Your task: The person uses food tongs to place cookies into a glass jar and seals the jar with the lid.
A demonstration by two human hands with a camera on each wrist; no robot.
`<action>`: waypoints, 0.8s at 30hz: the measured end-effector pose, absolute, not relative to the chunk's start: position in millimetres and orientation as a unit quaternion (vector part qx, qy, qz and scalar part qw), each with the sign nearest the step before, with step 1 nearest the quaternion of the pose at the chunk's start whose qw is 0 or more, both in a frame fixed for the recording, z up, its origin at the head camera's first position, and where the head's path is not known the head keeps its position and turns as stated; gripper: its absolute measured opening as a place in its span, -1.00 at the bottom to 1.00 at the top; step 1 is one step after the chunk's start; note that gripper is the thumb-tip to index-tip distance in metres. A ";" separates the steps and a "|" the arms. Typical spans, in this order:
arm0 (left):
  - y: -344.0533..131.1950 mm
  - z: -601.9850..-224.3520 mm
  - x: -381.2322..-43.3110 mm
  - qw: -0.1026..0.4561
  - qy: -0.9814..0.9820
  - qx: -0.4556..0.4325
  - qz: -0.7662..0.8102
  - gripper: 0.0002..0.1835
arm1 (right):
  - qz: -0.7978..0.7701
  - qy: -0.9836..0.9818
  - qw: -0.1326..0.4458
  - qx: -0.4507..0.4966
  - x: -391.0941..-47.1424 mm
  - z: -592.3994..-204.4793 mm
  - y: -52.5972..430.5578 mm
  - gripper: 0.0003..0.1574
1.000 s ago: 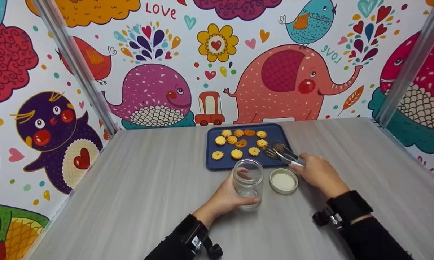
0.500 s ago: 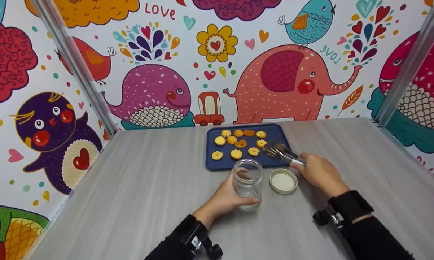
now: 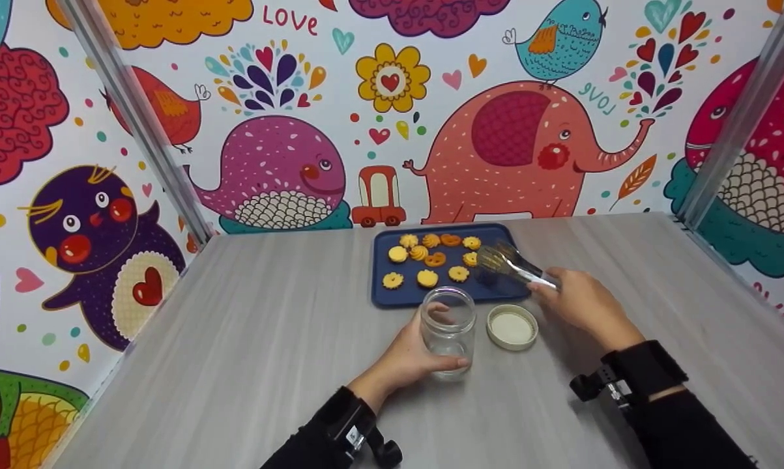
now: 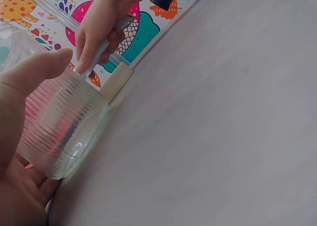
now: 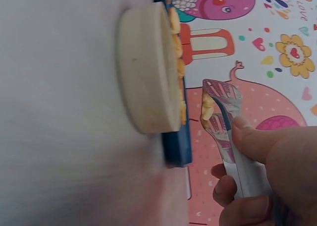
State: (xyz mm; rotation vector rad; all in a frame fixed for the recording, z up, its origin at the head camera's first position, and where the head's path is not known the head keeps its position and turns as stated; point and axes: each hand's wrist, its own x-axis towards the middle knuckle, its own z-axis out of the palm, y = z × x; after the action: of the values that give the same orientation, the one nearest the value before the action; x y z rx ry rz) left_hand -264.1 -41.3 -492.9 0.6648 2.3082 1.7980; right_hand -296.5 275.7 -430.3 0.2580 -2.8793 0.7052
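My left hand grips a clear glass jar round its side. The jar is upright with its mouth uncovered; ribbed glass shows in the left wrist view. With my right hand I hold metal tongs by the handles, their heads over the right part of a blue tray. A cookie sits between the tong heads in the right wrist view; the head view hides it behind the metal. Several cookies and pretzel-shaped pieces lie on the tray.
A round cream lid lies on the table between the jar and my right hand, just in front of the tray. The grey wood-grain table is bounded by printed wall panels with metal posts at the corners.
The tongs have lifted a little from the tray's right side, and my right hand has shifted slightly up and right. My left hand and the jar have stayed in place.
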 end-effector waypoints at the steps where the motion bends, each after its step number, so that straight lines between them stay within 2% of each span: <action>1: -41.3 -492.8 -264.0 0.069 0.767 0.221 0.599 -0.10 | 0.238 -0.964 0.082 0.085 -295.6 -427.6 275.3 -0.48; 7: -41.2 -492.5 -263.8 0.069 0.768 0.220 0.598 -0.09 | 0.247 -0.963 0.066 0.084 -289.0 -407.5 270.3 -0.35; 15: -41.6 -492.6 -263.7 0.074 0.765 0.222 0.600 -0.09 | 0.295 -0.946 0.054 0.121 -276.9 -382.2 264.2 -0.51; 24: -41.8 -492.8 -264.1 0.070 0.769 0.223 0.595 -0.07 | 0.350 -0.923 -0.002 0.162 -261.5 -359.4 258.7 -0.50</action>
State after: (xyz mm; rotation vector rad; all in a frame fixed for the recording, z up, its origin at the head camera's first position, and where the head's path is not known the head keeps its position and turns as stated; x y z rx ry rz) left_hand -264.1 -41.8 -492.8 0.6723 2.3132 1.7908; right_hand -261.5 258.7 -359.4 0.5097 -2.9027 1.1012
